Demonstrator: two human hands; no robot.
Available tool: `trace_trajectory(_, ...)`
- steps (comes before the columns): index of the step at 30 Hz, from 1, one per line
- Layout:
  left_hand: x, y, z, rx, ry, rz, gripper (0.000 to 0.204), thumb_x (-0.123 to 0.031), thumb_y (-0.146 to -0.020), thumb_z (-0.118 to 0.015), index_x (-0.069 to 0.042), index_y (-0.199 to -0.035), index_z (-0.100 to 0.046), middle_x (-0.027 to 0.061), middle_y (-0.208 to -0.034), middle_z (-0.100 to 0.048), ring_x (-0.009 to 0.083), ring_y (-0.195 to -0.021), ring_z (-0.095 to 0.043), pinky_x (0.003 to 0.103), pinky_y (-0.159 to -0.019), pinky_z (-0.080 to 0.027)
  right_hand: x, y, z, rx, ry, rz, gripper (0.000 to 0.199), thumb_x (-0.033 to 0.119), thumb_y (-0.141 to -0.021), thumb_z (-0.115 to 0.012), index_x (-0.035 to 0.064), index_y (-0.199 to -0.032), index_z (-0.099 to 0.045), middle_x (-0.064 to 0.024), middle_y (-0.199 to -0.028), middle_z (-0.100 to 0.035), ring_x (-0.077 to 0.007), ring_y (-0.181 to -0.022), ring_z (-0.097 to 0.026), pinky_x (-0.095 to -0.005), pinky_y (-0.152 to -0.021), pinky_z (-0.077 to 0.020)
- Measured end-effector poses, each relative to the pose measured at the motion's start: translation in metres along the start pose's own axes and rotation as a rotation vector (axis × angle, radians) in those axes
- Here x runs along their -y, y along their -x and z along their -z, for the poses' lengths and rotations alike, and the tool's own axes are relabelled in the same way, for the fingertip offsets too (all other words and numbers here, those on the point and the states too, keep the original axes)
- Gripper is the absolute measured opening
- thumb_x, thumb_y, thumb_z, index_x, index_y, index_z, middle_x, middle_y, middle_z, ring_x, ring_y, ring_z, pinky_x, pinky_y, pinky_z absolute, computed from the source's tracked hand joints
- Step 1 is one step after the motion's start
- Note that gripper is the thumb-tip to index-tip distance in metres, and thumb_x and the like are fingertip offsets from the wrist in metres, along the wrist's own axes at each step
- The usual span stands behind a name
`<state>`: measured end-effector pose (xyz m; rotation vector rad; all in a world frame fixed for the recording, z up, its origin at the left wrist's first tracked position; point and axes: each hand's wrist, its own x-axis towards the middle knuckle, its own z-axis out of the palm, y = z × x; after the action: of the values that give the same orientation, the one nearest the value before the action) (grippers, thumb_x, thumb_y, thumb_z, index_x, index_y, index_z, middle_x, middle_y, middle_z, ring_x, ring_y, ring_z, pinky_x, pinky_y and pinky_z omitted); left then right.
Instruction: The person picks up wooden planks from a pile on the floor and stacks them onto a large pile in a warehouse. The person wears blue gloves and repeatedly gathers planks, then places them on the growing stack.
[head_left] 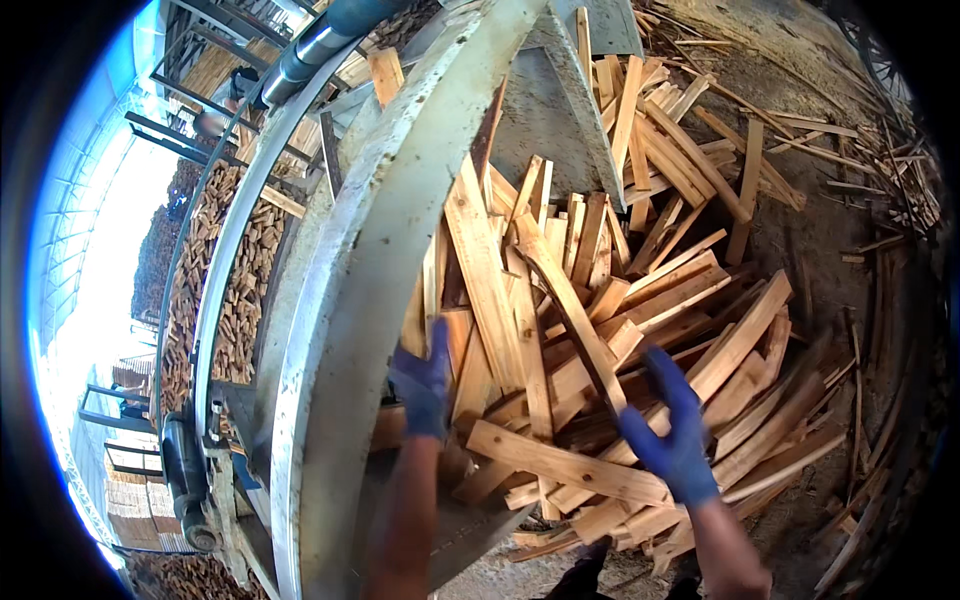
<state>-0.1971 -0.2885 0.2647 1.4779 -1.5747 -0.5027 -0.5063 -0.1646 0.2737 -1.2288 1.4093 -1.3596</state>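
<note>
Both my hands wear blue gloves and reach into a heap of split wood pieces (560,465). My left hand (422,382) is by the pale metal wall, its thumb raised away from the fingers, with no piece in its grasp. Beside it a wide plank (483,275) leans up against the metal. My right hand (675,435) is spread, thumb and fingers well apart. Its thumb lies at the lower end of a long narrow stick (572,310); whether they touch I cannot tell. A short board (570,462) lies crosswise between my two hands.
A large pale metal scoop (375,255) rises along my left side, with a hydraulic cylinder (310,50) beyond it. More wood sticks (690,150) spill over the dirt ground ahead. Far left are a big wood pile (225,290) and another person (210,124).
</note>
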Motion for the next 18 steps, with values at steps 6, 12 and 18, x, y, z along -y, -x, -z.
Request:
trace_trajectory(6, 0.016, -0.061, -0.007, -0.091, 0.010, 0.089, 0.093, -0.041, -0.079, -0.071, 0.000, -0.144, -0.019, 0.0177, -0.146, -0.027, 0.0297, -0.132, -0.032, 0.036, -0.109, -0.027, -0.015, -0.161, -0.147, 0.058, 0.318, 0.048, 0.093, 0.055, -0.069, -0.069, 0.0017, -0.136, -0.034, -0.0258, -0.135, -0.042, -0.0383, -0.123, -0.044, -0.0452, -0.101, -0.0368)
trace_trajectory(12, -0.019, -0.046, -0.009, -0.019, 0.219, 0.328, 0.088, -0.031, -0.080, -0.073, 0.001, -0.143, -0.022, 0.0178, -0.142, -0.032, 0.0256, -0.128, -0.035, 0.035, -0.105, -0.033, -0.016, -0.158, -0.179, 0.026, -0.485, -0.098, 0.066, 0.011, -0.076, -0.074, -0.0027, -0.131, -0.040, -0.0086, -0.110, -0.061, -0.0134, -0.097, -0.057, -0.0277, -0.084, -0.0478)
trace_trajectory(18, -0.015, -0.032, -0.013, 0.146, 0.224, 0.315, 0.055, -0.019, -0.083, -0.070, 0.003, -0.127, -0.044, 0.0142, -0.124, -0.049, 0.0195, -0.111, -0.050, 0.031, -0.094, -0.043, -0.003, -0.081, -0.136, -0.008, -0.831, -0.077, 0.043, 0.003, -0.084, -0.067, -0.0025, -0.123, -0.050, -0.0060, -0.108, -0.062, -0.0114, -0.094, -0.057, -0.0244, -0.085, -0.0462)
